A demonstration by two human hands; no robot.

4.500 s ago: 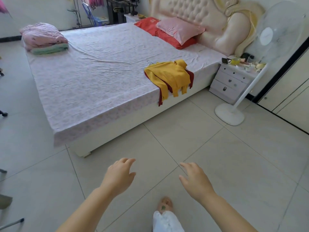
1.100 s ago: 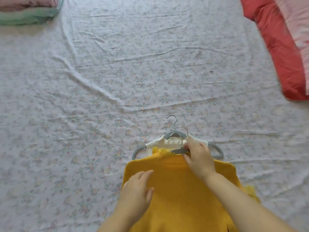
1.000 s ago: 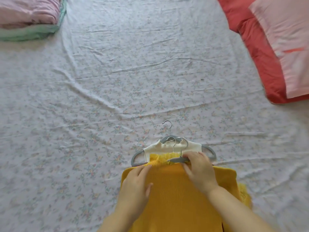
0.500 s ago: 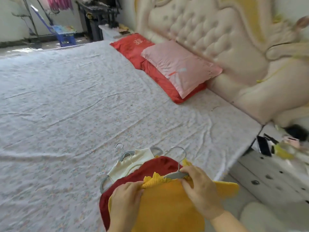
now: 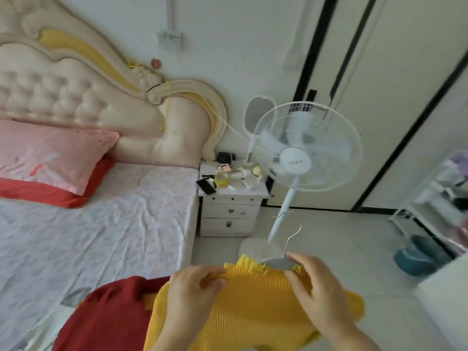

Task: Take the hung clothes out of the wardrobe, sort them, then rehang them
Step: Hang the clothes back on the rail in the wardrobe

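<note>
I hold a yellow ribbed sweater [image 5: 253,302] on a grey hanger [image 5: 281,262] whose metal hook rises toward the fan. My left hand [image 5: 195,292] pinches the sweater's left shoulder near the frilled collar. My right hand [image 5: 316,287] grips the right shoulder over the hanger. A dark red garment [image 5: 109,317] lies under and left of the sweater on the bed's edge. The wardrobe [image 5: 379,97] with black-trimmed doors stands at the back right.
The bed [image 5: 101,224] fills the left, with a pink pillow [image 5: 50,153] on a red one. A white nightstand [image 5: 230,209] cluttered with small items sits beside it. A white standing fan [image 5: 304,158] stands just ahead. A teal basin [image 5: 415,257] and a rack are at the right.
My view has swung right from the bed toward the fan and wardrobe. The yellow sweater on its hanger has lifted off the pile and moved right with both hands, leaving the red garment behind.
</note>
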